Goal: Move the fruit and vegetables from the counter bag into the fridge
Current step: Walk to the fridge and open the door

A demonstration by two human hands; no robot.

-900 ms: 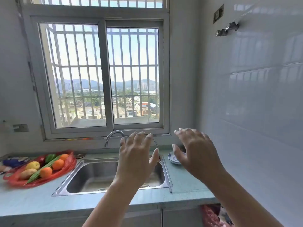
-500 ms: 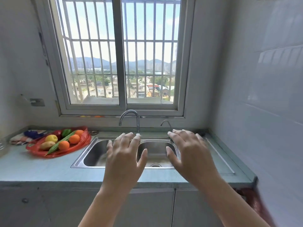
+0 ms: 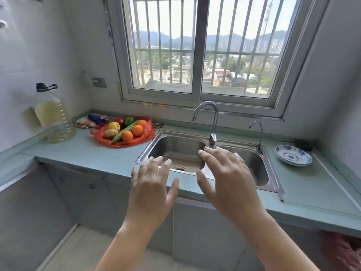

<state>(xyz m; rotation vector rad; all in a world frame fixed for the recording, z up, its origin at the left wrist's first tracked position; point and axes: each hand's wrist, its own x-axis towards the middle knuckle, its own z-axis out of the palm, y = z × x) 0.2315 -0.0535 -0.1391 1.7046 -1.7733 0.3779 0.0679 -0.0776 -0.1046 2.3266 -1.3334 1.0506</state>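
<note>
While both hands are being held palm-down in front of the sink (image 3: 175, 153), nothing is being gripped: the left hand (image 3: 150, 190) and the right hand (image 3: 228, 178) are both being kept spread, fingers wide, side by side and apart from each other. At about ten o'clock from the hands, well apart from them, a red bag (image 3: 145, 137) is being seen lying opened flat on the pale green counter (image 3: 93, 153), just beside the sink's left rim. On it are being shown three oranges (image 3: 127, 136), a yellow fruit (image 3: 114, 126), a potato (image 3: 110, 133), a long green vegetable (image 3: 125, 130) lying diagonally, a red pepper (image 3: 120, 120) and a green pepper (image 3: 129, 120). At nine o'clock from the bag a large clear bottle (image 3: 53, 116) of yellowish liquid is being seen near the wall, with folded cloths (image 3: 91, 120) behind the bag. A tall faucet (image 3: 212, 122) and a smaller tap (image 3: 257, 133) are being seen at twelve to one o'clock, below a barred window (image 3: 201, 45). At three o'clock a blue-patterned dish (image 3: 293, 157) is being seen on bare counter. Open counter is lying between bag and front edge, and grey cabinet doors (image 3: 82, 192) are being seen below.
</note>
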